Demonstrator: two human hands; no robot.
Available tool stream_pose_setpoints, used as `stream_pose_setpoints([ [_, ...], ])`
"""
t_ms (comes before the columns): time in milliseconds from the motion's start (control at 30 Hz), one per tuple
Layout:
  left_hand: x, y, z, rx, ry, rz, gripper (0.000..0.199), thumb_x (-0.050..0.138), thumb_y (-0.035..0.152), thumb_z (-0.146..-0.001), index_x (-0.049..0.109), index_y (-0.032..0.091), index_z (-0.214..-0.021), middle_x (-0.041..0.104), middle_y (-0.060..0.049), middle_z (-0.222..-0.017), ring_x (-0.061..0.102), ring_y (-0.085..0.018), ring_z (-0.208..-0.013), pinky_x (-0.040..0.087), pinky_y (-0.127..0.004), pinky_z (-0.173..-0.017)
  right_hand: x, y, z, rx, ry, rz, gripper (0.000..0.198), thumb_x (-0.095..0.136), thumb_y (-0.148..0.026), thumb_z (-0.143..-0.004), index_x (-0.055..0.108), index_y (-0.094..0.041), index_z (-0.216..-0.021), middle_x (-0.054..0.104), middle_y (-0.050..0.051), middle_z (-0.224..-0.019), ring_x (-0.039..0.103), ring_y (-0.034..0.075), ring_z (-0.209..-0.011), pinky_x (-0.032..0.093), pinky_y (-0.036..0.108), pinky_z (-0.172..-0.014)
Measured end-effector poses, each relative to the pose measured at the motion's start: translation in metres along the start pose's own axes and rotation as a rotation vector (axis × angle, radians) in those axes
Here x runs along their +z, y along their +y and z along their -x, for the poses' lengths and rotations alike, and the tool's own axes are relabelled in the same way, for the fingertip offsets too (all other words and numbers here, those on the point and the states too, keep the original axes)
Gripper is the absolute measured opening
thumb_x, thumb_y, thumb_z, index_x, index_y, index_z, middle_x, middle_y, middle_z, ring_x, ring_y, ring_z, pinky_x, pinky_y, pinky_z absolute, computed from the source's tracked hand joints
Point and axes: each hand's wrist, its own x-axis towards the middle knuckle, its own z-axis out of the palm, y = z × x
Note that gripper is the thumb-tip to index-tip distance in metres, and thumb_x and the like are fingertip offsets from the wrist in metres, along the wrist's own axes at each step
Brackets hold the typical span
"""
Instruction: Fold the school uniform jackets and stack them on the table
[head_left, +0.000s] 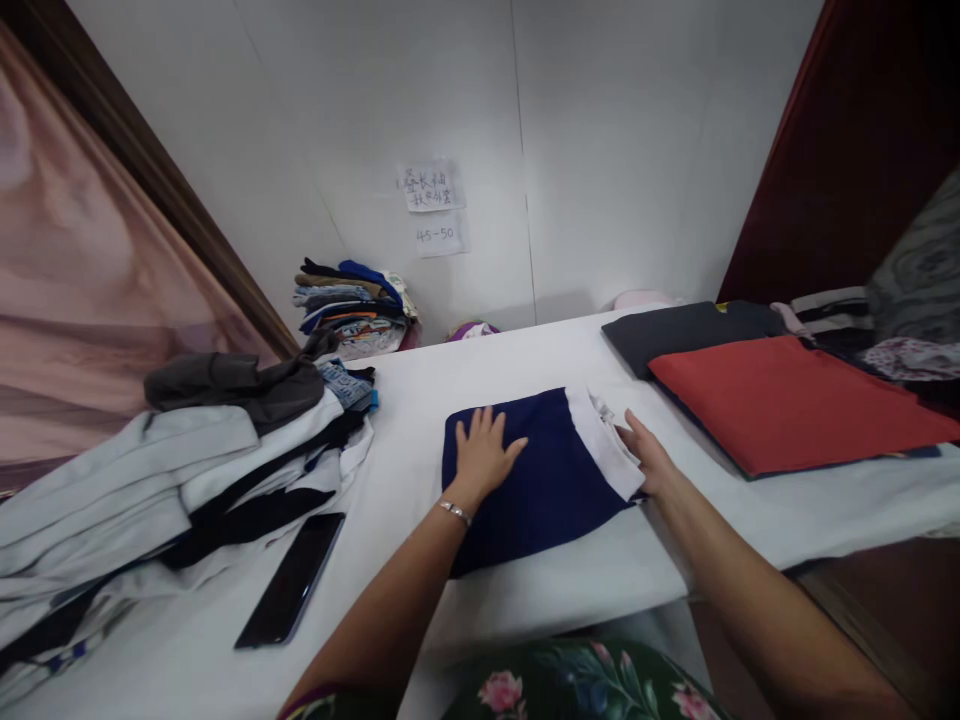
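A folded navy-blue garment (536,480) with a white band (604,445) along its right end lies flat on the white-covered table (420,385). My left hand (486,452) rests palm down on the navy cloth near its left side, fingers spread. At the white end, my right hand (646,455) touches the edge with its thumb raised and apart from the fingers. Some of the right fingers are partly hidden by the hand and the cloth edge.
To the left are a heap of loose clothes (202,465) and a black phone (292,580). A stack of folded clothes (356,310) stands by the wall. On the right lie a folded red garment (795,405) and a dark grey one (675,332). Handwritten papers (433,187) hang behind.
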Motion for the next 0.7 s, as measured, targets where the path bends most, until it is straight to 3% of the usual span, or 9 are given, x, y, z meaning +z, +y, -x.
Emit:
stream_pose_setpoints([
  [100,0.012,-0.031,0.002,-0.115,-0.078,-0.062,0.074,0.026,0.063,-0.091,0.037,0.015,-0.145,0.026,-0.015,-0.156,0.019,-0.032,-0.145,0.017,-0.057,-0.114,-0.005,-0.013,0.005,-0.11,0.212,0.277,0.06,0.053,-0.056,-0.083,0.054,-0.018,-0.129,0.059,0.014,-0.131,0.054,0.03,-0.124,0.043,0.045,-0.103],
  [200,0.026,-0.038,0.004,-0.131,-0.085,-0.078,0.074,0.023,0.064,-0.091,0.036,0.017,-0.146,0.027,-0.014,-0.156,0.019,-0.031,-0.145,0.017,-0.056,-0.114,0.026,-0.028,0.019,-0.425,0.358,0.753,0.067,0.063,-0.046,-0.078,0.047,-0.021,-0.138,0.038,0.011,-0.15,0.032,0.028,-0.14,0.029,0.044,-0.114],
  [333,0.029,-0.034,0.004,-0.118,-0.06,-0.083,0.073,0.022,0.062,-0.091,0.036,0.015,-0.146,0.026,-0.014,-0.156,0.019,-0.032,-0.145,0.017,-0.057,-0.114,0.113,-0.033,0.04,-0.906,0.031,1.199,0.067,0.053,-0.047,-0.087,0.034,-0.022,-0.147,0.028,0.009,-0.155,0.021,0.024,-0.145,0.019,0.046,-0.117],
  [433,0.027,-0.036,0.006,-0.1,-0.067,-0.064,0.068,0.025,0.056,-0.093,0.035,0.016,-0.146,0.025,-0.014,-0.156,0.019,-0.031,-0.145,0.017,-0.057,-0.114,0.157,-0.025,0.031,-1.057,-0.114,1.407,0.068,0.048,-0.047,-0.091,0.025,-0.023,-0.151,0.017,0.009,-0.159,0.01,0.024,-0.147,0.012,0.051,-0.117],
  [533,0.029,-0.038,0.008,-0.099,-0.033,-0.023,0.068,0.027,0.059,-0.092,0.038,0.017,-0.144,0.028,-0.014,-0.155,0.02,-0.031,-0.144,0.017,-0.057,-0.114,0.144,-0.018,-0.007,-0.914,-0.066,1.572,0.069,0.047,-0.05,-0.091,0.027,-0.02,-0.15,0.016,0.011,-0.159,0.007,0.026,-0.147,0.004,0.053,-0.117],
  [633,0.032,-0.039,0.009,-0.101,0.006,0.035,0.07,0.028,0.062,-0.091,0.04,0.016,-0.143,0.031,-0.015,-0.154,0.022,-0.031,-0.144,0.017,-0.055,-0.114,0.092,-0.011,-0.052,-0.445,0.054,1.678,0.064,0.045,-0.052,-0.091,0.037,-0.019,-0.145,0.027,0.013,-0.155,0.015,0.032,-0.145,0.005,0.059,-0.114],
  [700,0.034,-0.039,0.01,-0.092,0.01,0.065,0.07,0.029,0.061,-0.091,0.04,0.015,-0.143,0.032,-0.015,-0.153,0.022,-0.03,-0.144,0.017,-0.054,-0.115,0.06,-0.004,-0.071,-0.334,0.109,1.691,0.064,0.04,-0.056,-0.092,0.039,-0.019,-0.144,0.025,0.012,-0.156,0.015,0.032,-0.145,0.007,0.062,-0.113],
])
